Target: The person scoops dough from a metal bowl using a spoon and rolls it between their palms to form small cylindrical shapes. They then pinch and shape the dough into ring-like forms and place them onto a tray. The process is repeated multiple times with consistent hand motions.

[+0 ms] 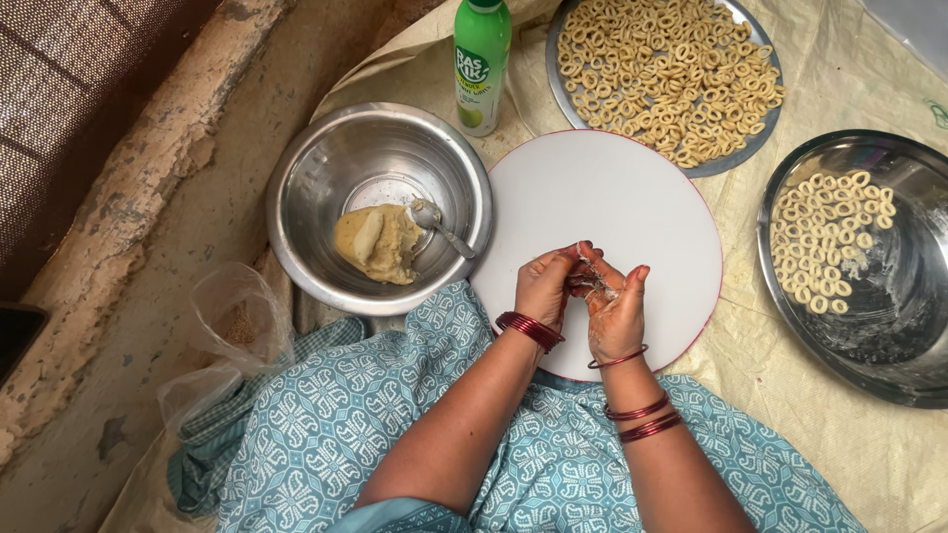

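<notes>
Your left hand (545, 286) and right hand (614, 308) meet fingertip to fingertip over the near part of the white board (602, 197), fingers curled in and pinched close on a small bit of dough (591, 282). It is probably a thin strip, though your fingers cover most of it and its shape is hard to make out. Both hands hover just above the board, and whether they touch it you cannot tell. Red bangles (530, 331) ring both wrists. Left of the board, almost touching its rim, sits a steel bowl (326, 173) with a lump of tan dough in it (379, 243) and a spoon (440, 228) resting against that lump. Beyond the board, at its far edge, a steel plate (559, 84) is heaped with small dough rings (664, 69), and the board's rim overlaps it slightly. A green and white bottle (481, 61) stands beyond the board to the left, between the bowl and the plate, its cap cut off by the frame. Right of the board lies a second steel pan (904, 296) with rings (828, 237) laid in rows, its right side cut off. A clear plastic bag (232, 326) lies left of the board, nearer you than the bowl. Nothing stands between your hands and the board.
</notes>
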